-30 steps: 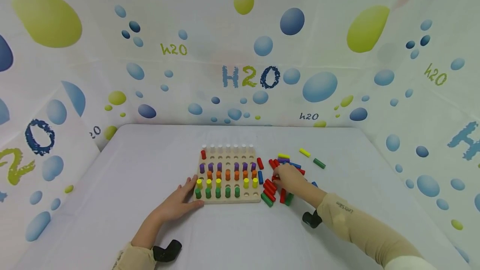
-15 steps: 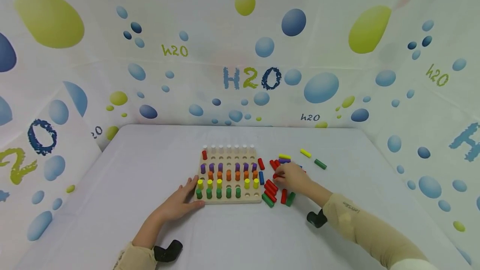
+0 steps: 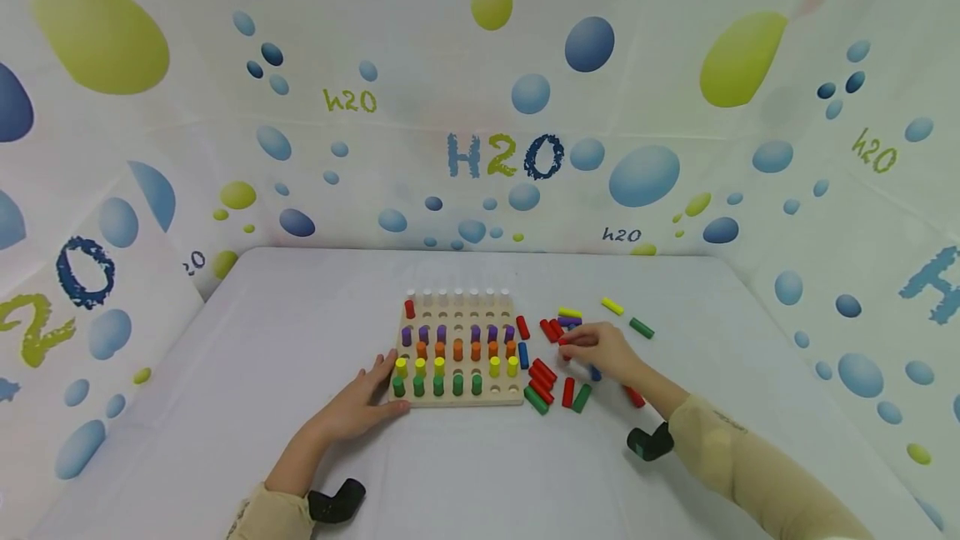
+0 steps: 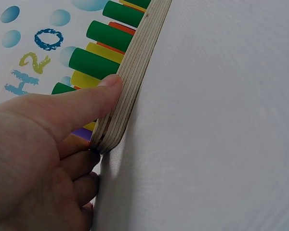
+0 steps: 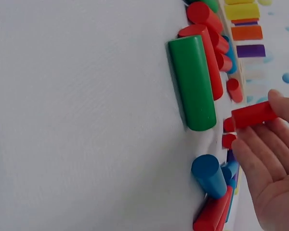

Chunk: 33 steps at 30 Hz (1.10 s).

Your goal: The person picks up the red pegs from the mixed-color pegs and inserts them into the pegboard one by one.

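My left hand holds the near left corner of a wooden pegboard. In the left wrist view its thumb presses on the board's layered front edge and the other fingers bend along the left side. My right hand pinches a red peg between thumb and fingers, raised over the loose pegs right of the board. Rows of green, yellow, orange, purple and white pegs stand in the board. A lone red peg stands at the left end of the row in front of the white ones.
Loose pegs lie right of the board, among them a green peg, a blue peg and several red ones. Farther back lie a yellow peg and another green peg. A white cloth covers the table.
My right hand has lifted from the pile with a red peg and shifted slightly right. A red peg now shows below the right wrist. The left hand stays at the board.
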Each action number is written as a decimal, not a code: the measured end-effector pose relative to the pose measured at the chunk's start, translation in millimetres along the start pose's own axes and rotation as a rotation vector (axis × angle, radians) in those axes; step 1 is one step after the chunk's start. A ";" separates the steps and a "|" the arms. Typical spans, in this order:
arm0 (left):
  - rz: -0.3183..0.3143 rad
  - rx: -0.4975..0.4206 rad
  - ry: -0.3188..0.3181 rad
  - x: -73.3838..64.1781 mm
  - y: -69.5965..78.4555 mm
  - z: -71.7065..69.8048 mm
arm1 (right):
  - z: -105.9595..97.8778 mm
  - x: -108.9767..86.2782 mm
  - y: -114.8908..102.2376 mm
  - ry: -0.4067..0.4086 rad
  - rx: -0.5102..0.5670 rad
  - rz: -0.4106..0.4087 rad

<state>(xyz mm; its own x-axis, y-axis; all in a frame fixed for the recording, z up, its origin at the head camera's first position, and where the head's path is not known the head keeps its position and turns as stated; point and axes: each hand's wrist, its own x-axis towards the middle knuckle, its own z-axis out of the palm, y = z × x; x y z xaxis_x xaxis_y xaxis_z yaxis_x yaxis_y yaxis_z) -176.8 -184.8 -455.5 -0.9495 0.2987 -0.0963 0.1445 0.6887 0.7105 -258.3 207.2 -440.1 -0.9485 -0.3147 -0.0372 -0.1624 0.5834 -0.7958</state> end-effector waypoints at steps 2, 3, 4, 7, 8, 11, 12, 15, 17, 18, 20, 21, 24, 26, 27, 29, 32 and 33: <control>-0.003 0.003 -0.001 -0.1 0.3 -0.4 | -3.0 -1.6 0.4 0.006 0.046 0.014; -0.004 0.005 -0.002 -0.1 0.5 -0.7 | -4.2 -2.3 0.2 0.009 0.069 0.025; -0.005 0.007 -0.002 -0.1 0.6 -1.0 | -5.4 -3.1 -0.2 0.010 0.085 0.027; -0.005 0.006 -0.001 -0.2 1.4 -1.4 | -7.6 -5.3 -1.9 0.011 0.136 0.045; -0.005 0.006 -0.001 -0.2 1.6 -1.6 | -8.3 -6.0 -2.7 0.009 0.148 0.047; -0.005 0.001 -0.001 -0.1 2.3 -2.3 | -9.4 -7.7 -5.0 0.005 0.173 0.047; -0.004 -0.001 -0.002 0.0 2.5 -2.4 | -9.6 -8.0 -5.8 0.004 0.177 0.048; -0.004 -0.004 -0.005 -0.1 2.7 -2.5 | -9.8 -8.0 -8.2 -0.001 0.181 0.049; -0.005 -0.004 -0.006 -0.3 2.6 -2.2 | -9.3 -7.5 -10.3 0.000 0.184 0.054; -0.005 -0.004 -0.006 -0.4 2.5 -2.0 | -9.1 -7.1 -11.2 -0.003 0.179 0.050; -0.006 -0.003 -0.005 -0.4 2.2 -1.8 | -8.1 -6.3 -14.0 0.000 0.176 0.048; -0.005 -0.003 -0.005 -0.3 2.0 -1.8 | -7.3 -5.4 -15.3 0.003 0.173 0.049; -0.007 0.000 -0.005 -0.2 1.6 -1.8 | -4.4 -1.8 -19.2 -0.001 0.168 0.041; -0.007 0.000 -0.006 -0.2 1.2 -1.7 | -1.6 0.8 -22.5 -0.001 0.180 0.043; -0.006 0.001 -0.007 -0.1 0.7 -1.6 | 0.0 2.5 -24.0 -0.004 0.188 0.043; -0.005 0.000 -0.006 0.2 -0.3 -1.2 | 3.2 5.4 -28.1 -0.015 0.197 0.032; 0.002 -0.004 -0.006 1.1 -1.8 -0.4 | 8.0 9.8 -34.4 -0.025 0.206 0.021; 0.003 -0.004 -0.006 1.3 -2.1 -0.2 | 9.6 11.4 -36.3 -0.028 0.204 0.014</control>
<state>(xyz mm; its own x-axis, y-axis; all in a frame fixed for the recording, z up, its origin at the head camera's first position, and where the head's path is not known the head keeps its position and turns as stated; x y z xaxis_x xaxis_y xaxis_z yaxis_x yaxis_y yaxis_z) -178.4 -186.0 -456.9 -0.9475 0.3044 -0.0983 0.1461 0.6852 0.7136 -260.6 175.3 -417.4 -0.9418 -0.3300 -0.0642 -0.0875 0.4250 -0.9009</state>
